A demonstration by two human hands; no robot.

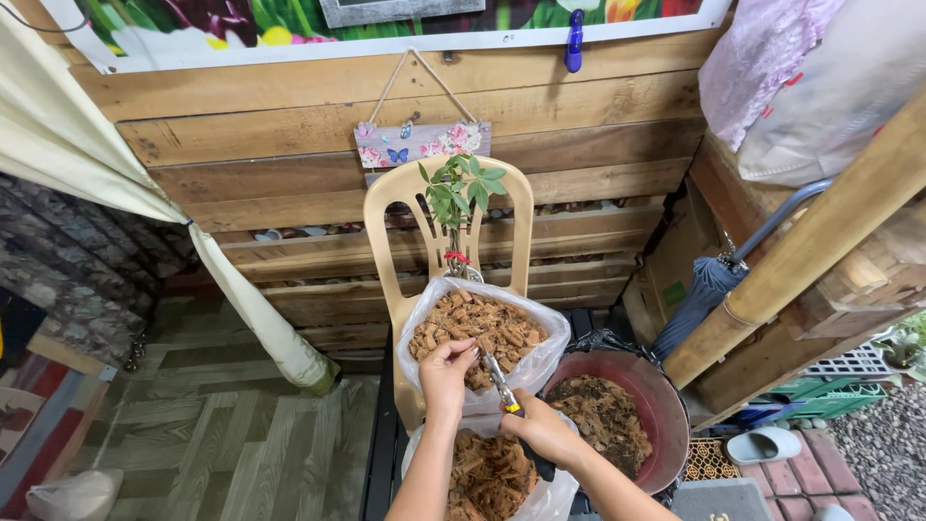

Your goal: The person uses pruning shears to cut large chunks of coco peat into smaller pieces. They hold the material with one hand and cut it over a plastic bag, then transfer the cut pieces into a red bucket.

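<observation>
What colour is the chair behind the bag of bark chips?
Pale beige, a cream-tan plastic chair; the head view shows it best.

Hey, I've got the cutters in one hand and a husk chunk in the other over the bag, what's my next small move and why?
Probably close the cutters on the husk chunk. The right hand aims the blades at the piece that the left hand pinches above the open plastic bag of chips, so the cut bits would likely drop into the bag.
</observation>
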